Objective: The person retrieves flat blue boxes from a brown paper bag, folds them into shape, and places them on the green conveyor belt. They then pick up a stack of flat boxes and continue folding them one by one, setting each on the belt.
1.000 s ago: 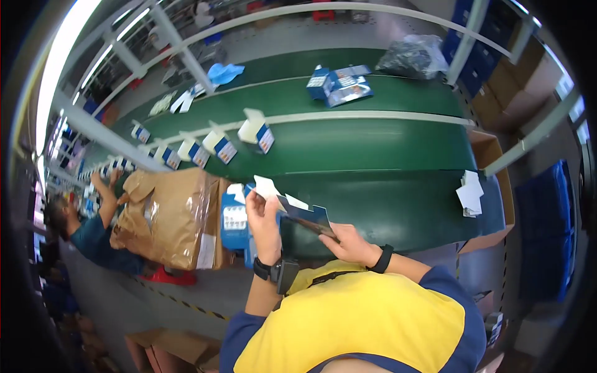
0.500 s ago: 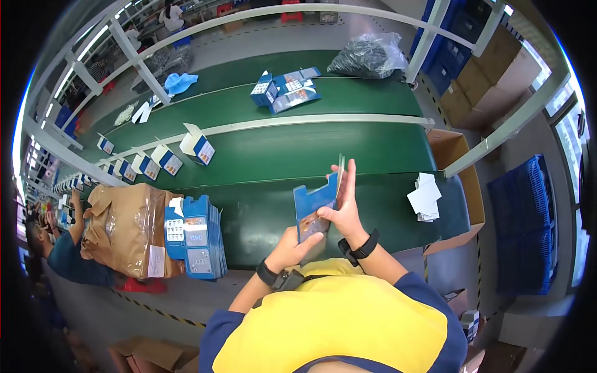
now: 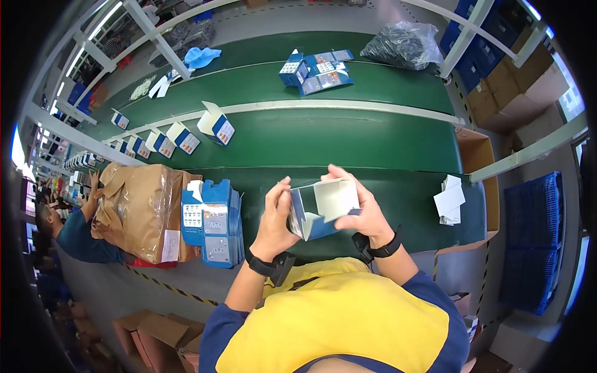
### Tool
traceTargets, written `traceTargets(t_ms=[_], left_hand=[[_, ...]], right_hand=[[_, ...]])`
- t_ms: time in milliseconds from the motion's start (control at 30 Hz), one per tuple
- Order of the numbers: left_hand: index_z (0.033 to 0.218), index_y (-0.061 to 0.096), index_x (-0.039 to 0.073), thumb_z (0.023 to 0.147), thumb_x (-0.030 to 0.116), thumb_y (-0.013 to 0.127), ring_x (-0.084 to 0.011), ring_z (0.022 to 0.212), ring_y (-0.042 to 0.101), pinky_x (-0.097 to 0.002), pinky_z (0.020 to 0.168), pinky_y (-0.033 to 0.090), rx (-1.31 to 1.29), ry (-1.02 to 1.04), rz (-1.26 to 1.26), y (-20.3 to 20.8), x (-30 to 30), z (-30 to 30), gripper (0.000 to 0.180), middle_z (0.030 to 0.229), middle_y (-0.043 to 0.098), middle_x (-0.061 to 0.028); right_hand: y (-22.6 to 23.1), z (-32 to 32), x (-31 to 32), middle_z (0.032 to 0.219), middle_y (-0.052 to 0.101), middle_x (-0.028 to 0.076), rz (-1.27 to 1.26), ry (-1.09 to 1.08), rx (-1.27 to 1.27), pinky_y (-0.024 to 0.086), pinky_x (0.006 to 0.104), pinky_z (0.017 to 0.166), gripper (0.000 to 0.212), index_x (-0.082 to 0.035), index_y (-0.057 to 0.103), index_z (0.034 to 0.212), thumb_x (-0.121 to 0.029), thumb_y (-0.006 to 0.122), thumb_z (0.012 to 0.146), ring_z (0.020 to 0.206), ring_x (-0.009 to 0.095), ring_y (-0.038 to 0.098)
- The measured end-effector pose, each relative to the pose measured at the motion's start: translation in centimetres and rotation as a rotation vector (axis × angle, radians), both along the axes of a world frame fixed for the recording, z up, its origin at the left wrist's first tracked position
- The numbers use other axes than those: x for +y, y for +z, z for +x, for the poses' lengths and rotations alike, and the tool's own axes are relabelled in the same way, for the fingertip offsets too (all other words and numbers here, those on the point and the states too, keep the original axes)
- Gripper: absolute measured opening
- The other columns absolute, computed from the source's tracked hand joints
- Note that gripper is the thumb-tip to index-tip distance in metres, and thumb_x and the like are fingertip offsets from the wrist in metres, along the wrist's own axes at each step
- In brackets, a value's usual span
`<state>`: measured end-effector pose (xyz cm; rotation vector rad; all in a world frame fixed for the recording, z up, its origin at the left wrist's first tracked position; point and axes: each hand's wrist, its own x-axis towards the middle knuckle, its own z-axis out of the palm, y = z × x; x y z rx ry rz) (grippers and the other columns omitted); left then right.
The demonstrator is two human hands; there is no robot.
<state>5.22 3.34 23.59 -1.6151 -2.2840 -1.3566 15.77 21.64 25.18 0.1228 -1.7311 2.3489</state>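
Blue-and-white carton (image 3: 336, 198) was held above the green bench (image 3: 398, 211), nearer its front edge than its back edge. Bare green surface ran from the carton to the white cards (image 3: 449, 200) by the right end; this was the widest open room. On the left, a narrower bare strip separated the left hand (image 3: 273, 221) from the flat blue cartons (image 3: 214, 233).

Carton: unfolded to a hollow shape, mouth facing up, white inside, blue outside, cut flaps along the near rim. Fingers of the left hand were curled against its left wall. Fingers of the right hand (image 3: 367, 211) grasped the right side, thumb laid over the near rim.

Surroundings: the flat cartons were piled at the front edge, beside a brown paper bundle (image 3: 140, 211); together they blocked the left part of the bench. Behind the back edge, a row of open cartons (image 3: 216, 126) stood along the left part of the middle belt (image 3: 348, 140). A white rail (image 3: 348, 107) bounded that belt's far edge. Past the right end stood a cardboard box (image 3: 479, 152), crossed by a slanting post (image 3: 528, 151).
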Motion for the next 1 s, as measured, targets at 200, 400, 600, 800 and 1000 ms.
traceTargets(t_ms=[200, 400, 600, 800, 1000], left_hand=[[0.129, 0.032, 0.029, 0.052, 0.018, 0.085, -0.0423, 0.115, 0.040, -0.0462, 0.093, 0.040, -0.107, -0.054, 0.174, 0.3, -0.4, 0.1, 0.094, 0.131, 0.029, -0.0220], [0.118, 0.043, 0.022, 0.052, 0.027, 0.086, -0.0407, 0.117, 0.040, -0.0453, 0.094, 0.039, -0.148, -0.126, 0.153, 0.3, -0.4, -1.6, 0.079, 0.134, 0.026, -0.0213], [0.118, 0.040, 0.020, 0.052, 0.031, 0.086, -0.0390, 0.116, 0.042, -0.0440, 0.093, 0.040, -0.062, -0.250, 0.001, 1.5, -0.9, -4.2, 0.081, 0.134, 0.029, -0.0214], [0.130, 0.029, 0.021, 0.051, 0.031, 0.086, -0.0387, 0.114, 0.043, -0.0445, 0.092, 0.040, -0.185, -0.287, 0.123, 1.9, -1.5, -5.1, 0.098, 0.131, 0.033, -0.0218], [0.136, 0.027, 0.020, 0.051, 0.027, 0.085, -0.0409, 0.111, 0.043, -0.0437, 0.089, 0.042, -0.076, -0.332, 0.007, 2.0, -3.0, -6.3, 0.104, 0.128, 0.034, -0.0221]], right_hand=[[0.4, -2.7, -3.4, 0.137, 0.035, 0.012, -0.025, -0.238, -0.242, 0.031, 0.0337, 0.101, 0.101, -0.007, 0.015, 0.142, -0.024, 0.080, 0.066, 0.123, 0.021, 0.038], [-0.5, -3.3, -3.7, 0.136, 0.035, 0.011, -0.563, -0.142, 0.058, 0.030, 0.0343, 0.101, 0.086, -0.008, 0.013, 0.142, -0.029, 0.067, 0.079, 0.121, 0.022, 0.039], [1.1, -3.9, -4.1, 0.141, 0.029, 0.014, 0.027, -0.199, -0.099, 0.027, 0.0361, 0.103, 0.067, -0.008, 0.025, 0.140, -0.035, 0.055, 0.086, 0.127, 0.026, 0.034], [0.4, -4.1, -3.1, 0.141, 0.030, 0.015, 0.424, -0.101, 0.211, 0.031, 0.0332, 0.101, 0.048, -0.011, 0.049, 0.127, -0.015, 0.062, 0.081, 0.128, 0.027, 0.034], [0.5, -4.9, -4.4, 0.134, 0.042, 0.013, 0.581, -0.160, -0.072, 0.041, 0.0341, 0.095, 0.050, -0.016, 0.053, 0.124, -0.007, 0.066, 0.076, 0.121, 0.028, 0.044]])
